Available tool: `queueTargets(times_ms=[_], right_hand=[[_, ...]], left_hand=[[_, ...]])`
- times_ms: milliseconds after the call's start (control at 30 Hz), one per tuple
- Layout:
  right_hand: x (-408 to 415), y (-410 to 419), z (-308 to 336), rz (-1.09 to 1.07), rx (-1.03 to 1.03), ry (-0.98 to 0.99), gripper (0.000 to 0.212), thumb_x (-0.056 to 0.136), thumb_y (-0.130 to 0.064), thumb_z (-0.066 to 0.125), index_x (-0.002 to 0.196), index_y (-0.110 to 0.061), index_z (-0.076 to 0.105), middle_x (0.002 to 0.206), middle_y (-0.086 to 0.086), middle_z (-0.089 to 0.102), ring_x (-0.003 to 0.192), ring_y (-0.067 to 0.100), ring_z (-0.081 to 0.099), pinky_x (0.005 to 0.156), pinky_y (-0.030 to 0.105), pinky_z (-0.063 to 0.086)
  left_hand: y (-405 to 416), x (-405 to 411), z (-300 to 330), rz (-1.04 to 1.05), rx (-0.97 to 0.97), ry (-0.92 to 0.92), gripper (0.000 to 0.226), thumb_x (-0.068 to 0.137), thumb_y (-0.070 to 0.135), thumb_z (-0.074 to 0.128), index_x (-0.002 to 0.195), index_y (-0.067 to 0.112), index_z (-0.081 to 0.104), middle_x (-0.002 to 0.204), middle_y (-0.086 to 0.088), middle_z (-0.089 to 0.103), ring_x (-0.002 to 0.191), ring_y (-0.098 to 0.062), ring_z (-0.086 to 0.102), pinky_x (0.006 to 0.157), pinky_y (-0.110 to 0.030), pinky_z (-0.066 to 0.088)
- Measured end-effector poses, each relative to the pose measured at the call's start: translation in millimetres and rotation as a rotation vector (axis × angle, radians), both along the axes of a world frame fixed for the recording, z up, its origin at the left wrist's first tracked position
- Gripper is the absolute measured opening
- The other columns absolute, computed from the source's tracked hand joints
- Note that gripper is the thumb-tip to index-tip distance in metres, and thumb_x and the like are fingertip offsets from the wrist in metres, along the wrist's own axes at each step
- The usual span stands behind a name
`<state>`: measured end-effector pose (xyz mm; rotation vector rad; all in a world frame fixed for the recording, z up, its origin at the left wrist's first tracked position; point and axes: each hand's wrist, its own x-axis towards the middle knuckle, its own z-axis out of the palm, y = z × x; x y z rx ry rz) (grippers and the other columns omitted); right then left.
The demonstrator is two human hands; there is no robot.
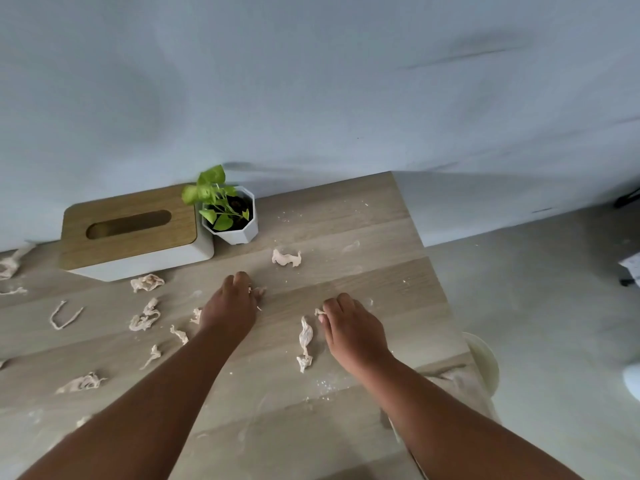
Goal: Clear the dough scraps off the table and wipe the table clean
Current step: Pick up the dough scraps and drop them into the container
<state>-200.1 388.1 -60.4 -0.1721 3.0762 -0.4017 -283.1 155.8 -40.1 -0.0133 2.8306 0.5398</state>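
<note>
Pale, torn dough scraps (145,318) litter the light wood-grain counter (363,237), mostly leftward. The left hand (230,306) and right hand (349,327) each pinch a small crumb. A long twisted scrap (305,341), lengthwise toward the viewer, lies just left of the right hand.

Scene lit by soft, even daylight, slightly dim and cool, faint shadows cast under the forearms on the tabletop (346,216), no glare seen, straight edges bowed by wide-angle distortion, corners softly blurred
</note>
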Motion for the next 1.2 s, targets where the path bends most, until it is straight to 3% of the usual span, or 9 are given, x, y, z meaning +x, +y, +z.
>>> queueTargets(times_ms=[200,267,367,500,667,767,933,1067,1200], right_hand=[[-1,0,10,-0.024,-0.106,-0.026,0.008,0.093,-0.015,0.072,0.099,-0.013,0.066,0.09,0.005,0.065,0.072,0.026,0.066,0.047,0.031,0.047],[-2,2,13,-0.029,-0.149,-0.125,0.012,0.096,-0.009,0.065,0.108,-0.009,0.065,0.101,0.008,0.066,0.079,0.03,0.068,0.055,0.035,0.049],[-3,4,14,-0.015,-0.161,-0.234,0.034,0.093,0.0,0.05,0.126,-0.011,0.055,0.124,0.007,0.059,0.094,0.032,0.065,0.07,0.037,0.048],[2,1,16,-0.016,-0.199,-0.266,0.046,0.092,0.002,0.047,0.135,-0.012,0.051,0.131,0.007,0.055,0.1,0.031,0.065,0.076,0.04,0.053],[16,-5,19,0.005,-0.213,-0.127,0.022,0.094,-0.013,0.053,0.114,-0.015,0.062,0.108,0.002,0.062,0.079,0.025,0.065,0.056,0.032,0.044],[22,-9,18,0.001,-0.221,-0.073,0.015,0.097,-0.023,0.048,0.105,-0.018,0.061,0.1,-0.002,0.06,0.071,0.021,0.063,0.051,0.028,0.041],[26,-13,13,-0.007,-0.205,-0.032,0.025,0.1,-0.041,0.048,0.106,-0.021,0.061,0.098,-0.003,0.059,0.074,0.02,0.064,0.054,0.03,0.046],[30,-14,10,0.015,-0.223,-0.057,0.04,0.094,-0.056,0.053,0.121,-0.026,0.058,0.104,-0.003,0.058,0.086,0.019,0.064,0.061,0.032,0.052],[33,-17,7,0.044,-0.162,-0.087,0.063,0.088,-0.073,0.052,0.135,-0.03,0.049,0.105,-0.003,0.055,0.091,0.019,0.061,0.06,0.033,0.054]], left_hand=[[-2,3,2,-0.018,0.008,0.015,0.027,0.106,0.026,0.049,0.106,-0.001,0.049,0.1,-0.024,0.061,0.088,-0.046,0.065,0.072,-0.051,0.053],[-3,1,2,0.025,0.003,-0.046,0.019,0.107,0.029,0.043,0.105,0.01,0.043,0.094,-0.015,0.059,0.086,-0.04,0.064,0.071,-0.044,0.052],[-4,-1,3,0.077,0.042,-0.074,0.005,0.106,0.021,0.043,0.105,0.017,0.04,0.092,-0.009,0.059,0.086,-0.037,0.063,0.071,-0.039,0.049],[-4,3,3,0.036,0.134,-0.046,0.024,0.098,0.003,0.046,0.118,0.016,0.049,0.101,-0.009,0.063,0.087,-0.034,0.063,0.077,-0.041,0.053],[3,1,7,-0.022,0.174,0.008,0.017,0.098,0.012,0.047,0.112,0.019,0.055,0.103,-0.001,0.062,0.088,-0.025,0.061,0.077,-0.04,0.052],[9,-3,6,-0.031,0.161,0.023,0.013,0.103,0.029,0.051,0.101,0.018,0.057,0.097,-0.002,0.061,0.087,-0.025,0.059,0.075,-0.04,0.051],[19,-8,3,-0.017,0.097,0.046,0.029,0.1,0.044,0.054,0.088,0.017,0.053,0.088,0.0,0.056,0.077,-0.026,0.058,0.065,-0.039,0.051],[26,-13,0,-0.031,0.087,0.046,0.029,0.099,0.044,0.055,0.089,0.018,0.053,0.093,-0.002,0.054,0.082,-0.027,0.058,0.065,-0.037,0.047],[31,-17,-3,-0.029,0.145,0.072,0.025,0.098,0.04,0.058,0.114,0.023,0.052,0.109,-0.003,0.059,0.093,-0.029,0.064,0.072,-0.038,0.05]])
